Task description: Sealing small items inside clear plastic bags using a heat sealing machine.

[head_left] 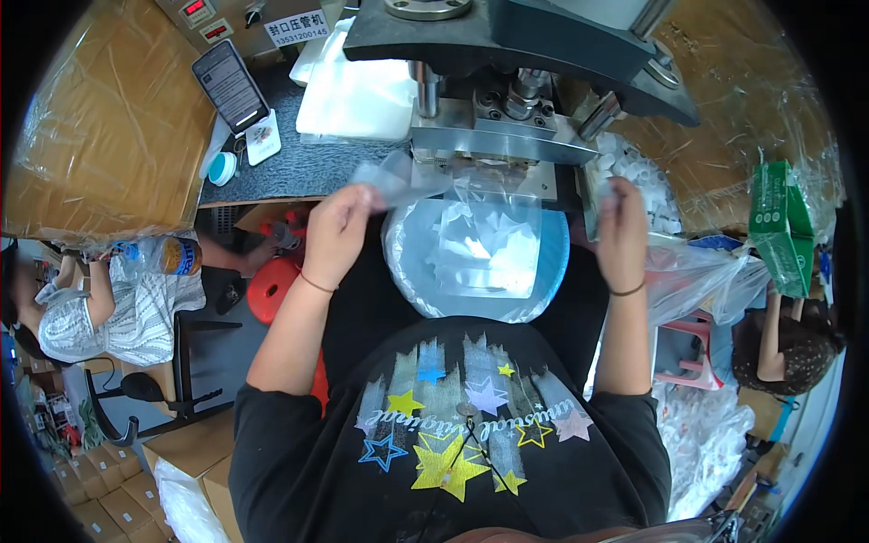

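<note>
My left hand (339,231) pinches a clear plastic pouch (403,181) by its edge, left of the press machine's metal jaw (502,143). Another clear pouch (489,249) hangs down from the front of the machine, over a blue tub (554,262) on my lap. On the other side, my right hand (623,235) is raised beside a heap of small white plastic spouts or caps (644,181). Its fingers are closed together; a small pale bit shows at the tips, too blurred to name.
A stack of clear pouches (353,104) lies left of the machine. A phone (228,86) leans near a round teal-lidded container (222,168). Large taped cartons (109,127) flank the bench. A green box (780,226) is at far right. Two other people sit at the sides.
</note>
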Demonstrator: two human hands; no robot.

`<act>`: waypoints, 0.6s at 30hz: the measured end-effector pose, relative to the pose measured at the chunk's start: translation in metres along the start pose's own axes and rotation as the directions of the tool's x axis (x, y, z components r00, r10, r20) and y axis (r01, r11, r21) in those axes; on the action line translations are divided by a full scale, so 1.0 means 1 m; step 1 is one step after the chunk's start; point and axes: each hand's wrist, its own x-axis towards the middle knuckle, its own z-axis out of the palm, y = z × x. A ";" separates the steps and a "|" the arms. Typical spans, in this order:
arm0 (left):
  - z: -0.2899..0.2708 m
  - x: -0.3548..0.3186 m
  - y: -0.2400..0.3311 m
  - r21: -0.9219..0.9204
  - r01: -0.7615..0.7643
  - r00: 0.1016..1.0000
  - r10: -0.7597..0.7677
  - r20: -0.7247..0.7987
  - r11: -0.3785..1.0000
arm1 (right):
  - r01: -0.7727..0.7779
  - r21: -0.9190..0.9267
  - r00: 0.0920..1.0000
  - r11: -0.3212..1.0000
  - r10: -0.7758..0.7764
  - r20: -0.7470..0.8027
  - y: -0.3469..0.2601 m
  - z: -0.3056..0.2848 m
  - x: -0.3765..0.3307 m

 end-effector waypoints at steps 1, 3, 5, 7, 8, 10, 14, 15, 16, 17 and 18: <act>0.007 -0.006 0.002 -0.092 0.034 0.999 -0.032 0.024 0.995 | -0.094 0.086 0.984 0.992 0.079 0.160 -0.018 0.003 -0.003; 0.022 -0.014 0.025 -0.234 0.150 0.978 -0.109 0.177 0.961 | 0.250 0.160 0.918 0.955 -0.286 0.276 -0.034 0.009 0.002; 0.035 -0.020 0.034 -0.236 0.189 0.954 -0.121 0.275 0.953 | 0.177 0.321 0.901 0.930 -0.284 0.328 -0.056 0.008 0.008; 0.054 -0.022 0.040 -0.213 0.198 0.936 -0.120 0.330 0.957 | 0.128 0.352 0.916 0.927 -0.247 0.317 -0.072 0.002 0.013; 0.062 -0.023 0.045 -0.174 0.158 0.932 -0.088 0.352 0.972 | -0.050 0.496 0.955 0.867 -0.104 0.277 -0.080 0.001 0.014; 0.073 -0.025 0.049 -0.147 0.234 0.872 -0.141 0.468 0.961 | -0.203 0.623 0.967 0.755 0.057 0.247 -0.087 0.004 0.017; 0.089 -0.032 0.047 -0.288 0.342 0.814 -0.128 0.567 0.895 | 0.149 0.410 0.924 0.900 -0.274 0.266 -0.076 -0.005 0.027; 0.092 -0.034 0.051 -0.347 0.466 0.733 -0.136 0.667 0.814 | 0.179 0.391 0.885 0.903 -0.322 0.337 -0.068 -0.009 0.029; 0.094 -0.036 0.055 -0.381 0.589 0.641 -0.126 0.757 0.713 | 0.209 0.375 0.836 0.903 -0.364 0.410 -0.062 -0.014 0.029; 0.097 -0.038 0.051 -0.351 0.640 0.570 -0.116 0.813 0.683 | 0.104 0.350 0.756 0.931 -0.303 0.580 -0.063 -0.023 0.031; 0.099 -0.040 0.054 -0.352 0.640 0.572 -0.116 0.812 0.683 | 0.106 0.351 0.755 0.931 -0.305 0.580 -0.060 -0.024 0.030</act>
